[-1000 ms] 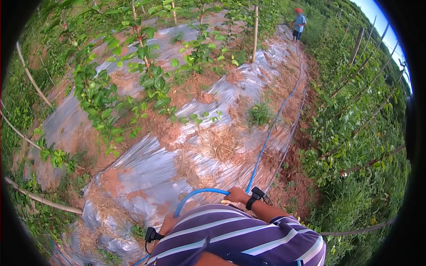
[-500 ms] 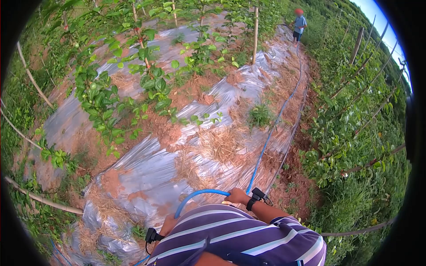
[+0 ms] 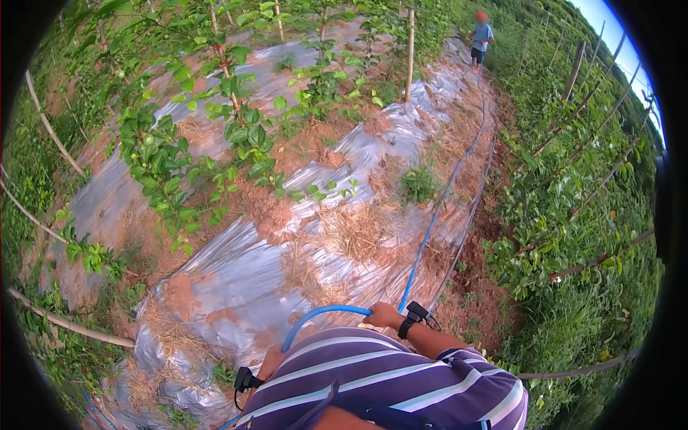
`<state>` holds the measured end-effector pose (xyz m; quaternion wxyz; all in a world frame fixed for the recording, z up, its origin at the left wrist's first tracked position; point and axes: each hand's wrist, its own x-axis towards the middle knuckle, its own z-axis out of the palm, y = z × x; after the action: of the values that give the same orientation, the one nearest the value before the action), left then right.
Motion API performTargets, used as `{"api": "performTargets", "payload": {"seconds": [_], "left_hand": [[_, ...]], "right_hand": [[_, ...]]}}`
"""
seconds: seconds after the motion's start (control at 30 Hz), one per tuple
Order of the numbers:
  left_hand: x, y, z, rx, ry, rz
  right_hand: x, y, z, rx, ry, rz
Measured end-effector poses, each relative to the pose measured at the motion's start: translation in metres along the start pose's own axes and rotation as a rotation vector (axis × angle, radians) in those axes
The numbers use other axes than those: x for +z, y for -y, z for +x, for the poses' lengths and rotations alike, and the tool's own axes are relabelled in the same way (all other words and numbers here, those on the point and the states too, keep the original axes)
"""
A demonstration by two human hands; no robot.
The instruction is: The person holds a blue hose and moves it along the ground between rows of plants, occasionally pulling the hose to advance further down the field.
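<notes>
A long blue hose (image 3: pixel 430 229) runs from my hands up the raised bed toward the far end of the row. My right hand (image 3: pixel 385 315) is closed around the hose just above my striped shirt, a black band on its wrist. My left hand (image 3: pixel 271 360) grips the same hose lower down, mostly hidden by my chest, with a black band at the wrist too. Between the hands the hose arches in a loop (image 3: pixel 322 312).
Silver plastic mulch (image 3: pixel 236 279) with straw and red soil covers the bed. Leafy vines on stakes (image 3: pixel 247 132) stand left; a wooden post (image 3: pixel 410 50) stands farther up. Trellised plants (image 3: pixel 566 215) line the right. Another person (image 3: pixel 482 37) stands far up the row.
</notes>
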<state>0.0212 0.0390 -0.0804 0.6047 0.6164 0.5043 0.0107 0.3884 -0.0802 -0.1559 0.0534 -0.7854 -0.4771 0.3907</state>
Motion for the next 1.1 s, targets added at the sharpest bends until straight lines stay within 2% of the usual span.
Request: {"api": "performTargets", "payload": {"seconds": [0.17, 0.23, 0.3, 0.43, 0.5, 0.73, 1.1], "left_hand": [[0.001, 0.012, 0.005, 0.026, 0.000, -0.074], [-0.003, 0.009, 0.006, 0.049, 0.028, 0.109], [0.000, 0.007, 0.003, 0.070, 0.012, 0.059], [-0.001, -0.021, -0.014, 0.084, -0.008, 0.017], [0.001, 0.006, 0.000, 0.058, -0.015, 0.019], [0.000, 0.011, 0.003, 0.025, -0.010, 0.093], [0.002, 0.020, 0.009, -0.007, -0.020, 0.033]], "right_hand": [[-0.003, 0.003, -0.004, 0.000, 0.005, -0.003], [-0.002, 0.003, -0.003, 0.016, 0.010, -0.006], [0.000, 0.002, -0.002, 0.015, 0.013, -0.006], [0.000, 0.003, -0.003, 0.023, 0.012, -0.004], [0.000, 0.004, -0.003, 0.028, 0.014, -0.014], [-0.004, 0.010, -0.009, 0.037, 0.018, -0.036], [0.000, 0.003, -0.002, -0.009, 0.001, -0.022]]}}
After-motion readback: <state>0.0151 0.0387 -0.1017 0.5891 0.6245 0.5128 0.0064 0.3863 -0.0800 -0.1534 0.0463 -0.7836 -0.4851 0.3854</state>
